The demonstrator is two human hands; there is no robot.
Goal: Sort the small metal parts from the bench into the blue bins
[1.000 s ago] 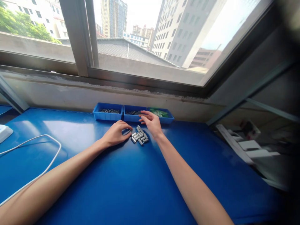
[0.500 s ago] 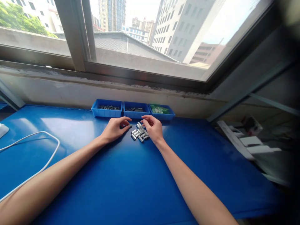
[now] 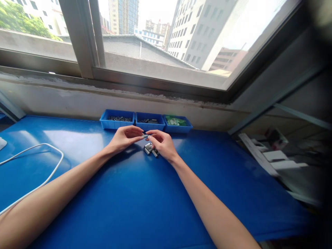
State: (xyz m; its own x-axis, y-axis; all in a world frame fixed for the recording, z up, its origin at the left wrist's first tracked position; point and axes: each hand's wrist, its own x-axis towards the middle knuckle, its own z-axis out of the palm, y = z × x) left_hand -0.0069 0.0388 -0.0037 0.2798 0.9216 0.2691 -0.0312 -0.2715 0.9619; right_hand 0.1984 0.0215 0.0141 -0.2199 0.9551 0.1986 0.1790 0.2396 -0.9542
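My left hand (image 3: 126,139) and my right hand (image 3: 162,143) meet above the blue table, fingertips nearly touching. Between them is a small silvery metal piece (image 3: 144,136), pinched by the thumb and fingers of my left hand. The thumb and fingers of my right hand close on its right end; whether they hold a second small part is too small to make out. Just below lies a pile of short shiny metal pieces (image 3: 148,149), partly hidden by my right hand.
Three blue bins stand along the wall: the left bin (image 3: 103,123) holds many small metal parts, the middle bin (image 3: 147,126) longer dark ones, the right bin (image 3: 178,129) a green plastic bag (image 3: 176,120). A white cable (image 3: 55,169) loops at the left, near my left forearm.
My right hand came back from the middle bin and moved left to meet my left hand. Both now hold the small metal piece over the pile.
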